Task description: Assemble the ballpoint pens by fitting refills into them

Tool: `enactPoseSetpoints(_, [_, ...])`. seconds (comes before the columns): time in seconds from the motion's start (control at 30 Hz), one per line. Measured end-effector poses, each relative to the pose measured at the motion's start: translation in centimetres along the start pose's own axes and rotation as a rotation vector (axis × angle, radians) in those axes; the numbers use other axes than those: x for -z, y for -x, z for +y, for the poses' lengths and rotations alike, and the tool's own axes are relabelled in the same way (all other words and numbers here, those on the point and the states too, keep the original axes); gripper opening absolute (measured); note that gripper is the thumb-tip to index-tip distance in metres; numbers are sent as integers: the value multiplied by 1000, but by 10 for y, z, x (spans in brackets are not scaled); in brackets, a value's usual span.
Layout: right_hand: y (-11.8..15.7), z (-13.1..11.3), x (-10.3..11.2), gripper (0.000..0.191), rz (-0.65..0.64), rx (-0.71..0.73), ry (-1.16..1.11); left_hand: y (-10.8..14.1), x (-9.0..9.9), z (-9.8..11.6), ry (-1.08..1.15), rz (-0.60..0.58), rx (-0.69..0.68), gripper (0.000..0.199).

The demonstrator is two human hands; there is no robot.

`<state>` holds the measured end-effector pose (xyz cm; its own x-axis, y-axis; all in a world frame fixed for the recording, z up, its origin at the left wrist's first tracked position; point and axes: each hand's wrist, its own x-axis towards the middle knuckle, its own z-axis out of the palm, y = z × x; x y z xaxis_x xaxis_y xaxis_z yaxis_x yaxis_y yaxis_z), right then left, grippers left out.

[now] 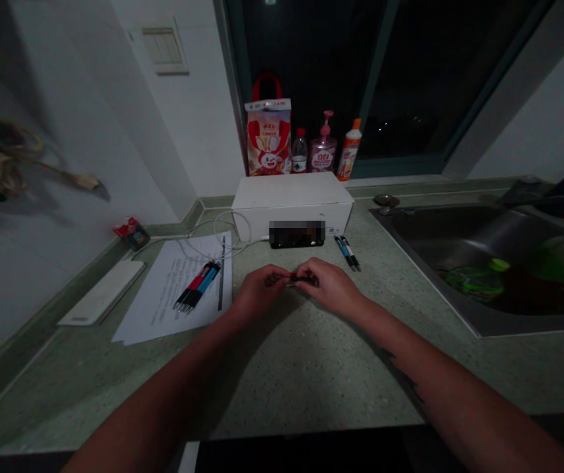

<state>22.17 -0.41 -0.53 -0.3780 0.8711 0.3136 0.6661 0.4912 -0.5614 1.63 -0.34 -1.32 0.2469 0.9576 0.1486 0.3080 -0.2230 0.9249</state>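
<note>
Left hand (258, 292) and right hand (334, 282) pinch a small dark-and-red piece (294, 276), seemingly unfinished. Slim black-ended red and blue pens (197, 287) lie on white paper (173, 263), perhaps done.

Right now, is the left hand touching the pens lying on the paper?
Apart: the head view shows a strip of paper and countertop between the left hand and the pens.

A small, slim black-and-red piece (302, 280) is sitting crosswise between the fingers (278, 270), partly hidden, over the counter (302, 368).
</note>
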Motion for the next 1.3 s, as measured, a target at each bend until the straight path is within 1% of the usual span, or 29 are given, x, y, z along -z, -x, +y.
enactPoseSetpoints(0.1, [0,-1,1,7,1,14,-21,0,0,0,2,-12,-5,9])
enactPoseSetpoints(0.17, [0,-3,1,5,-15,-19,-46,0,0,0,6,-8,2,10])
enactPoseSetpoints(0.27, [0,-4,0,12,-44,-65,-91,-1,0,0,5,9,1,8])
enactPoseSetpoints(0.33, [0,-5,-1,11,-47,-75,-126,-1,0,-1,-4,23,1,7])
enactPoseSetpoints(0.43, [0,-4,-2,21,-36,-87,-153,-1,0,0,-11,39,14,8])
enactPoseSetpoints(0.53, [-1,-3,0,10,-37,-75,-133,-1,0,2,2,42,25,8])
enactPoseSetpoints(0.6, [-1,-2,1,19,-49,-61,-129,-1,1,3,22,49,24,8])
enactPoseSetpoints(0.7, [-2,-1,0,15,-34,-71,-171,-1,1,4,45,71,16,7])
enactPoseSetpoints(0.77, [-2,-1,0,24,-11,-92,-190,-1,2,4,43,81,22,8])
enactPoseSetpoints(0.8, [-2,-1,0,21,-8,-96,-185,-1,2,4,40,82,27,8])
enactPoseSetpoints(0.87, [-2,-1,0,11,-15,-84,-163,-2,2,3,38,76,33,9])
enactPoseSetpoints(0.93, [-2,0,0,18,-18,-67,-159,-2,2,2,45,76,28,10])
enactPoseSetpoints(1.0, [-2,1,-1,12,7,-73,-188,-3,2,1,46,86,24,9])
enactPoseSetpoints(1.07, [-2,2,-1,21,36,-86,-215,-3,2,0,30,91,28,9])
enactPoseSetpoints(1.1, [-2,3,-1,21,41,-88,-217,-3,3,0,19,91,32,9])
enactPoseSetpoints(1.17, [-2,3,-1,10,23,-76,-199,-3,3,-1,4,92,37,10])
enactPoseSetpoints(1.23, [-2,3,-1,17,6,-67,-192,-3,3,-1,-7,98,33,10])
enactPoseSetpoints(1.3, [-2,2,-1,15,18,-81,-207,-3,3,-1,-17,94,25,11])
